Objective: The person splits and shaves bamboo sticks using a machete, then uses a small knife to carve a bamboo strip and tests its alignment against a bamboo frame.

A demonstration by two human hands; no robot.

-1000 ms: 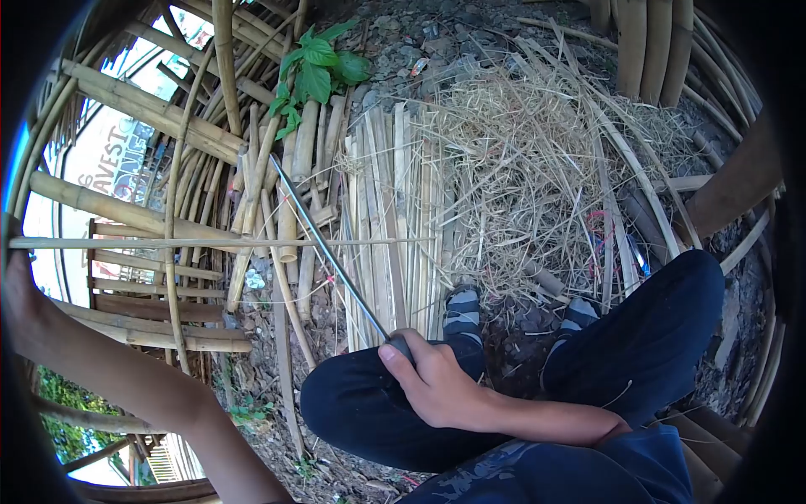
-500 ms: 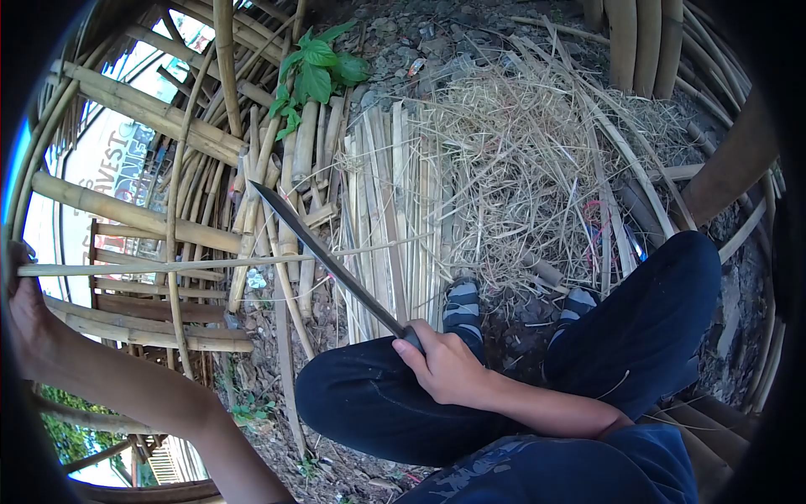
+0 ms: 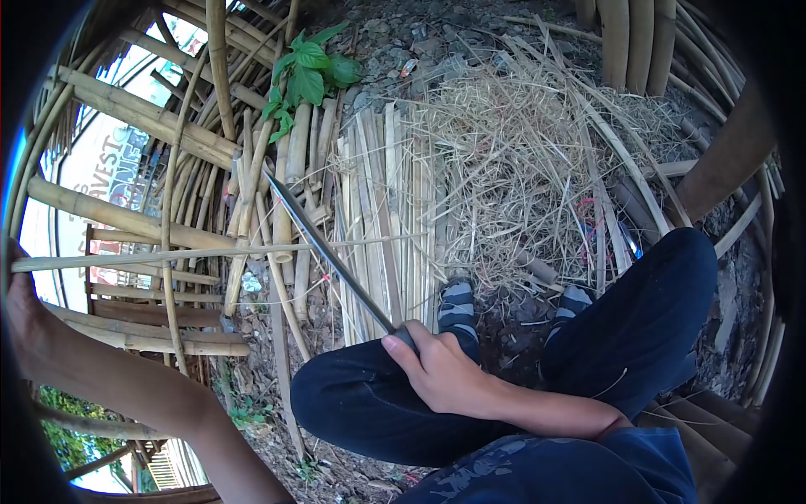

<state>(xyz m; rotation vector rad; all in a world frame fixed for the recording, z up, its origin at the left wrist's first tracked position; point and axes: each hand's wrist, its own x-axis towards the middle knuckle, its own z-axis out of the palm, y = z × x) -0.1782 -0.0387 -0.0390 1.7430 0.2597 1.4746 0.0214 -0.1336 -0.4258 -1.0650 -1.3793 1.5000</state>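
My right hand (image 3: 438,367) is closed round the dark handle of a machete (image 3: 323,244), held over my bent knee. The long blade slants up and to the left, its tip near the bamboo poles. At the far left edge my left hand (image 3: 21,298), partly lost in the dark rim of the view, grips the end of a thin bamboo strip (image 3: 126,259). That strip runs nearly level to the right, crossing the blade in this view, and tapers out over a bundle of split bamboo slats (image 3: 369,168) lying on the ground.
A heap of bamboo shavings (image 3: 520,168) covers the ground before my sandalled feet. A bamboo fence (image 3: 134,214) stands on the left, with cut poles (image 3: 295,160) and a leafy plant (image 3: 311,63) beside it. Thick upright bamboo poles (image 3: 628,46) rise at the upper right.
The machete blade has turned, now showing a bright edge, and its tip has shifted slightly right. The strip's left end sits slightly lower, its right part slightly higher. Both hands keep their grip.
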